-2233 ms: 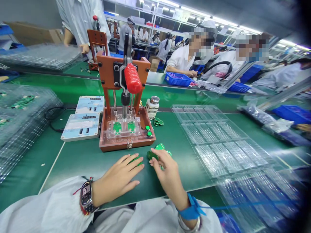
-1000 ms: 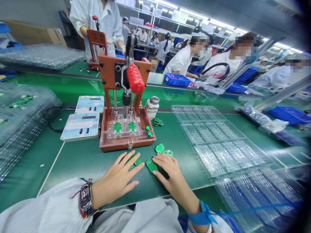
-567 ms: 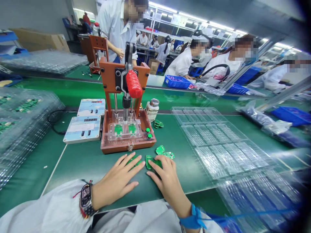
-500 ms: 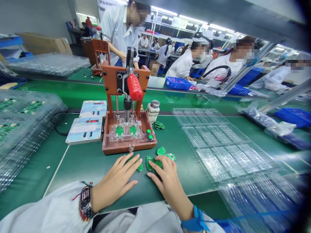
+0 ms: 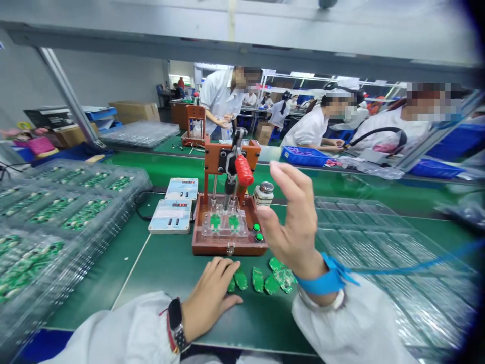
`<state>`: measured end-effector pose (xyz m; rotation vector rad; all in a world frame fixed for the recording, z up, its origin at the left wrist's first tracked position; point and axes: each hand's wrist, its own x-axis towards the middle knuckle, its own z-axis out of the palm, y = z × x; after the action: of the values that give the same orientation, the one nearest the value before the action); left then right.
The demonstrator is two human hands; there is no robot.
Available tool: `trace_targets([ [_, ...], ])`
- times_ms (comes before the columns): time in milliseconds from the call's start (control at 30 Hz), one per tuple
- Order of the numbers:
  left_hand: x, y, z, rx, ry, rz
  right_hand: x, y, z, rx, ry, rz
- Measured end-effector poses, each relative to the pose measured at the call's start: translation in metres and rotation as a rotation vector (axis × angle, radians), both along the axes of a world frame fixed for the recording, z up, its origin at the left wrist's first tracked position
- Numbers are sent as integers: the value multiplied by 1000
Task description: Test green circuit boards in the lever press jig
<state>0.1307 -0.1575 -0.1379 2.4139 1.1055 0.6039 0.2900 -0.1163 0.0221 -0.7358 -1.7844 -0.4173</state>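
Note:
My left hand (image 5: 214, 293) lies on the green bench top with its fingers stretched out, touching small green circuit boards (image 5: 240, 279) that it partly covers. My right hand (image 5: 293, 217) is raised above the bench, fingers apart and curved, with nothing between them. Below it, several more green circuit boards (image 5: 271, 284) lie loose in a group. Behind them stands an orange-brown press fixture (image 5: 223, 247) with a red lever handle (image 5: 244, 170). Two green boards sit under its clear plate (image 5: 225, 225). Two green buttons (image 5: 258, 237) are at its right side.
Left of the fixture are two white meter boxes (image 5: 170, 216) with red digits. Stacked clear trays (image 5: 76, 222) of boards fill the left side; clear trays (image 5: 379, 253) lie at right. A jar (image 5: 263, 194) stands behind the fixture. Co-workers (image 5: 223, 101) are across the bench.
My right hand has lifted off the boards and risen toward the fixture's right side. My left hand stays at the boards. The camera view has tilted up and turned left.

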Motion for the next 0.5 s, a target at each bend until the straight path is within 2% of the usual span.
trace_targets([
  [67,5,-1,3,-17,21,18,-11,20,9,54,-87,56],
  [133,8,0,4,-31,26,29,-20,40,7,90,-148,67],
  [267,11,6,2,-64,-37,11,-28,74,-11,220,-87,79],
  [367,11,9,-1,-98,-116,12,-29,82,-20,249,-30,57],
  [433,11,10,-3,-117,-154,21,-31,78,-14,274,-25,44],
  [500,12,10,-4,-128,-174,27,-34,70,7,299,49,85],
])
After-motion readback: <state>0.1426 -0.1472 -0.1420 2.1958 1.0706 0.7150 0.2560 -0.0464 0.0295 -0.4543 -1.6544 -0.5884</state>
